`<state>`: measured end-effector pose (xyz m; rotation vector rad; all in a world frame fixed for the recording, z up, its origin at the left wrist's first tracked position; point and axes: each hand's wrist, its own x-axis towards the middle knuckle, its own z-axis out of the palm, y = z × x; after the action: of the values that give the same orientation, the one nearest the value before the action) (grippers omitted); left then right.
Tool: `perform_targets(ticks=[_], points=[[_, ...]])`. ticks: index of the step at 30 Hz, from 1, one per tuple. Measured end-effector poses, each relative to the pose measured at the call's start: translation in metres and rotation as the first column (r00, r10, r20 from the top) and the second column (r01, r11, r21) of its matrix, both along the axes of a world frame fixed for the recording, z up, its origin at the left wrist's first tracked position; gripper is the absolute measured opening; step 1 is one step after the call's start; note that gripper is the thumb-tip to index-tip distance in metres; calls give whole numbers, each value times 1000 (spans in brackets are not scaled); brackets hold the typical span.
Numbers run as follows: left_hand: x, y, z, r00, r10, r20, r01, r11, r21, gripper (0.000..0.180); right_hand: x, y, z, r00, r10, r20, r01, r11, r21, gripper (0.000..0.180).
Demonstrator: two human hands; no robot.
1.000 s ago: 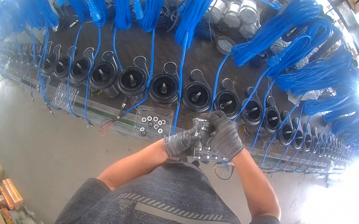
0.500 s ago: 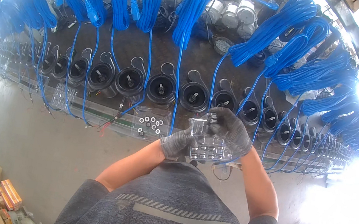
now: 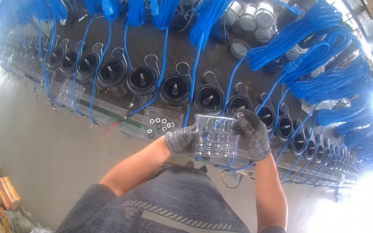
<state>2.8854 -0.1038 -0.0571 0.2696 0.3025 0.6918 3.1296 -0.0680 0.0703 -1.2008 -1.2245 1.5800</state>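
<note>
My left hand (image 3: 182, 140), in a grey knit glove, grips the left edge of a clear plastic blister tray (image 3: 212, 136). Small shiny metal parts (image 3: 213, 149) fill the tray's lower pockets, while the upper pockets look mostly bare. At the tray's upper right corner is my right hand (image 3: 256, 135), also gloved, its fingers pinched together; a small piece seems to be at their tips, too small to name. Just beyond the tray stands a row of round black housings with upright metal shafts, among them a housing (image 3: 209, 99) and another one (image 3: 175, 90).
Blue cable bundles (image 3: 216, 12) hang over the bench, their leads running down between the housings. Left of my hands lies a clear tray (image 3: 162, 123) with white and black rings. A bowl of small parts (image 3: 239, 48) and several silver motor bodies (image 3: 265, 15) stand farther back.
My right hand has drawn back from over the tray to its upper right corner. The tray has come more face-up, showing its pockets. The whole view has shifted slightly.
</note>
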Motion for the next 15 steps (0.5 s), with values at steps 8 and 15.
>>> perform_targets(ticks=[8, 15], points=[[-12, -21, -22, 1000, -17, 4, 17, 995, 94, 79, 3, 7, 1, 999, -48, -25, 50, 996, 71, 32], [-27, -35, -71, 895, 12, -447, 202, 881, 428, 73, 13, -2, 8, 988, -69, 138, 64, 997, 43, 29]])
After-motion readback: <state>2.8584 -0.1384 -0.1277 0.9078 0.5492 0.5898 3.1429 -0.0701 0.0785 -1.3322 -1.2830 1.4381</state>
